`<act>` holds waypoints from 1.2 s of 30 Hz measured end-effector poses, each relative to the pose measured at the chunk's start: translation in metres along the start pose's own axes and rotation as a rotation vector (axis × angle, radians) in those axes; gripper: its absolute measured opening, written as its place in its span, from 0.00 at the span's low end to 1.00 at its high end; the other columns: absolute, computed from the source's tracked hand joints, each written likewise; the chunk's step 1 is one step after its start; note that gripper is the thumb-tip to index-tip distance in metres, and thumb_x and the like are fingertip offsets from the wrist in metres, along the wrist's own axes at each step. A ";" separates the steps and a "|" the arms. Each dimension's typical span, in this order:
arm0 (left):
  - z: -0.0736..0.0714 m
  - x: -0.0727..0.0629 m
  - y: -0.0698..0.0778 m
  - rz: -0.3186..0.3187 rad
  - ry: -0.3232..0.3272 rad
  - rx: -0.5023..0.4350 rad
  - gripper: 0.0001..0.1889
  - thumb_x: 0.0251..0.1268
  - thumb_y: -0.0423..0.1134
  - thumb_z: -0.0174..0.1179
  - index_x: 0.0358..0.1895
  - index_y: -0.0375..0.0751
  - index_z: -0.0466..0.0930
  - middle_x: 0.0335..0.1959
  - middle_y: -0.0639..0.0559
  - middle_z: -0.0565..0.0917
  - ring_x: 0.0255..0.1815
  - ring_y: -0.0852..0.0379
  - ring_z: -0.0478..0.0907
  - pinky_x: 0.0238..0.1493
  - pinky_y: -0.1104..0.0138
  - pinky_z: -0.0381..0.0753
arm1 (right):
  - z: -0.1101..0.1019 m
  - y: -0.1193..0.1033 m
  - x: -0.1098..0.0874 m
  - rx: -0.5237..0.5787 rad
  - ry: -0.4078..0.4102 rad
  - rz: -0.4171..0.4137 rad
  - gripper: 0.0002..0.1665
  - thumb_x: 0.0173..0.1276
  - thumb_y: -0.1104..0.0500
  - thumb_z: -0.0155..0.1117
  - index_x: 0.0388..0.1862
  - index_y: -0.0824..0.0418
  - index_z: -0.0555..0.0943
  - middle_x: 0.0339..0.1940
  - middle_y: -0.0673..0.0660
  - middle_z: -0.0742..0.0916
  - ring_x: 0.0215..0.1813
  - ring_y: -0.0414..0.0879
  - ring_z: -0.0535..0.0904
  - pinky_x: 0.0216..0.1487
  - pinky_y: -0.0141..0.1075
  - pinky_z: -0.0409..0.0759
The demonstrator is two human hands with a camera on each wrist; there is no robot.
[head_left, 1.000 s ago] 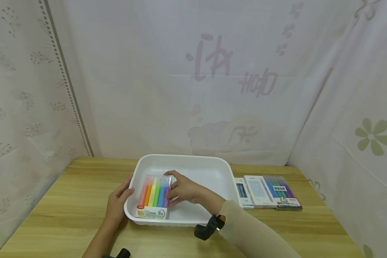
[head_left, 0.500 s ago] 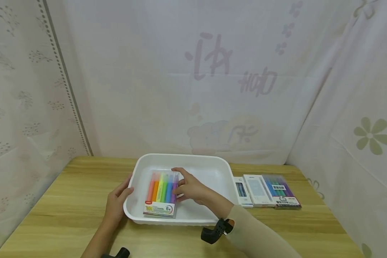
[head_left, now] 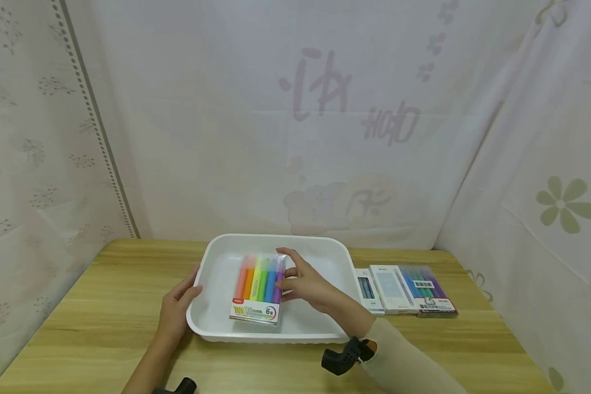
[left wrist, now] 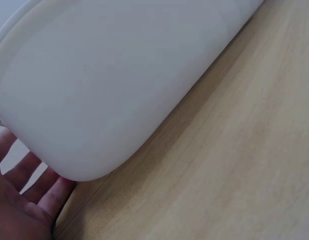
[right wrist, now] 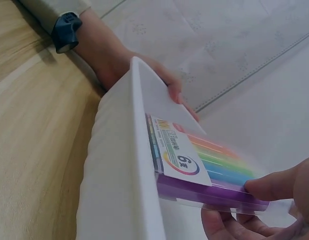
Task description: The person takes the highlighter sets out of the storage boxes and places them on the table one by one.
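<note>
My right hand pinches the right edge of a clear pack of highlighters in rainbow colours, raised over the inside of a white plastic tray. In the right wrist view the thumb presses on the front near the purple highlighter, with the other fingers underneath. At the tray's left end, my left hand holds the rim, its thumb over the edge. From the left wrist view its fingers lie along the outside of the tray wall.
Right of the tray lie a narrow white box with a window, a wider white box and a clear pack of coloured pens. The wooden table stands against patterned curtains.
My right hand has moved the highlighter pack rightward and up, away from the tray's left end. The left hand keeps its hold on the rim.
</note>
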State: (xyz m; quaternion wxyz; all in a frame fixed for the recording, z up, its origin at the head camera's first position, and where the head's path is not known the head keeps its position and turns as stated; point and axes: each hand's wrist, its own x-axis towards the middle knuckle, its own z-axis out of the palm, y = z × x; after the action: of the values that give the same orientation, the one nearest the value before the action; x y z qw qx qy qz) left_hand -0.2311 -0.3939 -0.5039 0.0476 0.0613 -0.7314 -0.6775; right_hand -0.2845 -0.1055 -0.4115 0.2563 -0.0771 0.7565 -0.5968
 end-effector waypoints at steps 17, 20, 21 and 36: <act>-0.001 -0.001 -0.001 -0.006 0.005 -0.015 0.26 0.77 0.41 0.53 0.76 0.47 0.67 0.76 0.53 0.66 0.55 0.95 0.66 0.52 0.86 0.75 | -0.036 0.007 -0.034 0.044 0.098 0.001 0.44 0.75 0.67 0.55 0.82 0.42 0.50 0.50 0.64 0.80 0.45 0.48 0.84 0.47 0.47 0.89; -0.002 -0.001 0.000 -0.014 0.005 -0.008 0.26 0.77 0.42 0.53 0.76 0.47 0.67 0.76 0.52 0.66 0.54 0.96 0.66 0.51 0.85 0.76 | -0.042 0.011 -0.041 0.047 0.119 0.006 0.43 0.76 0.66 0.55 0.81 0.41 0.52 0.53 0.65 0.80 0.47 0.49 0.84 0.48 0.47 0.88; -0.002 -0.001 0.000 -0.017 0.006 -0.007 0.26 0.77 0.42 0.53 0.76 0.47 0.67 0.76 0.52 0.66 0.54 0.96 0.66 0.51 0.85 0.76 | -0.045 0.012 -0.043 0.047 0.125 0.003 0.43 0.76 0.66 0.55 0.81 0.41 0.53 0.55 0.65 0.80 0.48 0.49 0.85 0.49 0.48 0.88; -0.001 0.000 -0.002 -0.022 -0.003 0.006 0.26 0.78 0.44 0.51 0.76 0.48 0.66 0.78 0.50 0.65 0.55 0.94 0.66 0.52 0.85 0.76 | -0.075 0.016 -0.076 0.069 0.301 0.022 0.43 0.77 0.66 0.54 0.84 0.42 0.53 0.55 0.61 0.81 0.49 0.44 0.83 0.51 0.44 0.88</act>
State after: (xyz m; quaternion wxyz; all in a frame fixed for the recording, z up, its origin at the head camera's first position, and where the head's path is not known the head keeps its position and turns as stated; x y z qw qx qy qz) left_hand -0.2309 -0.3952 -0.5054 0.0391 0.0684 -0.7329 -0.6757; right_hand -0.2527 -0.0039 -0.3927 0.1489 0.0305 0.7661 -0.6245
